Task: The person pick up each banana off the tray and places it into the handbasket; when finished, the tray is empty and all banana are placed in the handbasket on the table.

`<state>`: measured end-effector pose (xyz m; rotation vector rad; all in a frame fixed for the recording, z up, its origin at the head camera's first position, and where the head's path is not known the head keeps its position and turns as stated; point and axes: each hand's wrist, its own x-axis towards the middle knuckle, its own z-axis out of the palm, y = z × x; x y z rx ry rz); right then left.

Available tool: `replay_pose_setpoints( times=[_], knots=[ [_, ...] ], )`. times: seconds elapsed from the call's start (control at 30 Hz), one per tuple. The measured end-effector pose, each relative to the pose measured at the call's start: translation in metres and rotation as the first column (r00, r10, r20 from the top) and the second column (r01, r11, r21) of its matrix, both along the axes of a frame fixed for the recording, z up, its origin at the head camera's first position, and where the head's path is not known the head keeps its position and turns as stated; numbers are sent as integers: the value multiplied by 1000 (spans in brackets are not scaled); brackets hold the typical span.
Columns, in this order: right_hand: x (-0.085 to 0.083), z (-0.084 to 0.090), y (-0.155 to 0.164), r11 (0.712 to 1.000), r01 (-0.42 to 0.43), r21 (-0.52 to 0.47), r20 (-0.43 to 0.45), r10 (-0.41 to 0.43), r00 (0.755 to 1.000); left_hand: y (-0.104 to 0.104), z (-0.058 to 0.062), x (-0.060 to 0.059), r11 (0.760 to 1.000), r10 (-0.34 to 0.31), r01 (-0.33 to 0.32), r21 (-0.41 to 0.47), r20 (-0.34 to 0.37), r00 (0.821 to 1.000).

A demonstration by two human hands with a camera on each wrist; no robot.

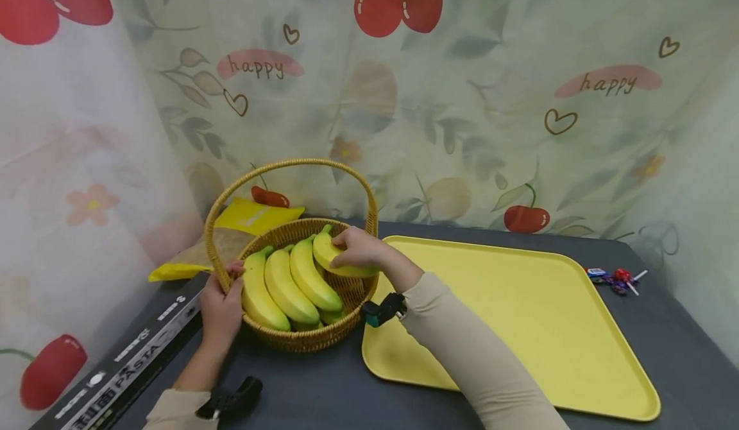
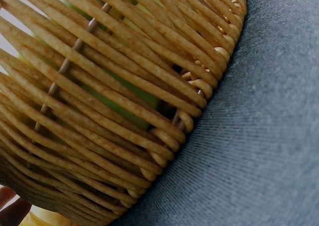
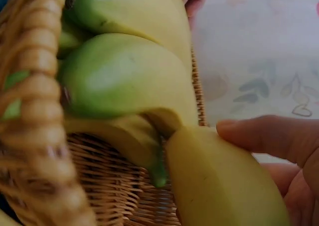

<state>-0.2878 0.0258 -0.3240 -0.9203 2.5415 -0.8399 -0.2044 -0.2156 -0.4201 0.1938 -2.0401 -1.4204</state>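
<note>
banana (image 1: 340, 260) in right hand (image 1: 360, 248), basket (image 1: 306, 337) rim likely touching

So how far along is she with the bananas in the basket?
Nothing looks moved yet: the yellow tray lies bare. In hand: the right hand grips one banana at the basket rim, while the left hand steadies the basket. The other bananas remain inside.

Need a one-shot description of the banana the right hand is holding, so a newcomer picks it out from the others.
Start at the yellow tray; just left of it stands a wicker basket with a hoop handle, steadied at its rim by the left hand. Several bananas lie in it. The one meant is the rightmost banana, at the tray-side rim, the only one gripped by the right hand.
</note>
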Motion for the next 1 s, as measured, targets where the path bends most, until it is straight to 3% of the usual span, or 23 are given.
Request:
replay_pose_setpoints(
  times=[0.7, 1.0],
  knots=[
    [3, -18, -14, 995, 71, 65, 79, -76, 994, -1, 0, 0, 1000, 10, -10, 5, 32, 999],
    [2, -21, -10, 997, 71, -7, 147, -69, 987, -1, 0, -2, 1000, 4, -4, 12, 27, 1000]
  ],
)
